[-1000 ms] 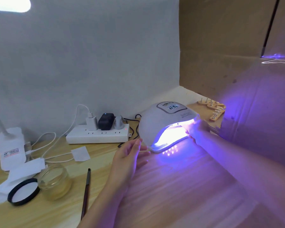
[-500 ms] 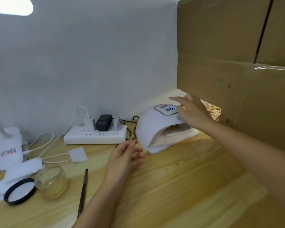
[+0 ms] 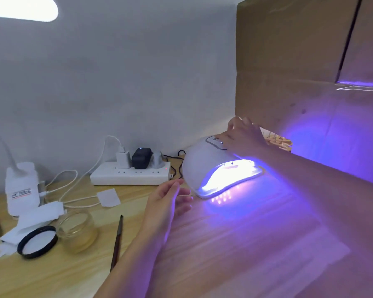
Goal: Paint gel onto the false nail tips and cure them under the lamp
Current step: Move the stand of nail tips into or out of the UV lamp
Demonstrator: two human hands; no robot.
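- One curing lamp [image 3: 205, 166], a white dome, stands on the wooden surface [image 3: 235, 244] near the back wall, its mouth glowing violet and spilling light over the wood in front.
- Inside the lit mouth a strip of small upright pieces shows; too bright to tell more.
- Right hand [image 3: 244, 136] rests on the lamp's top panel, fingers loosely extended and pressing there, grasping nothing.
- Left hand [image 3: 167, 203] hovers just beside the lamp's front-left rim, its grip released, fingers relaxed.
- Wooden holders with nail tips [image 3: 278, 141] lie behind the right hand, against the cardboard wall [image 3: 299, 72] that closes off the right side.
- Broad bare wood lies open in front of the lamp.
- Brush [image 3: 116, 241], glass jar [image 3: 78, 232], black-rimmed lid [image 3: 37, 241], and power strip [image 3: 130, 175] sit to the left.
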